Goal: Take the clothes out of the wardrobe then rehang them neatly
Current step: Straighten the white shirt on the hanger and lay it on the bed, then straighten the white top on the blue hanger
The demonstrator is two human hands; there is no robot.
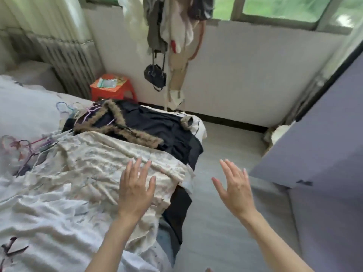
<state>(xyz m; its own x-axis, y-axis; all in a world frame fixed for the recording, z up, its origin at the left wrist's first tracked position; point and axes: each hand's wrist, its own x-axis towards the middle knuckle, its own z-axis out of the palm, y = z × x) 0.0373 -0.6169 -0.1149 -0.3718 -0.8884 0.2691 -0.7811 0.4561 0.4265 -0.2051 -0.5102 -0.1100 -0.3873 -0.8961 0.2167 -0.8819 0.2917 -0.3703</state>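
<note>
Both the left hand [135, 190] and right hand [234, 190] hover with fingers spread, holding nothing; the cream dress [98, 163] looks light and limp; likely best pinched at the shoulders.

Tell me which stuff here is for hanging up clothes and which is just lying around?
For the job: cream dress, dark coat, hangers, wardrobe, left hand, right hand.

Just lying about: red stool, black bag, curtain.

A crumpled cream garment [102, 165] lies spread across the frame's centre left. Above it, a dark fur-trimmed coat [157, 126] lies flat, pastel hangers [29, 146] heaped at left.
</note>
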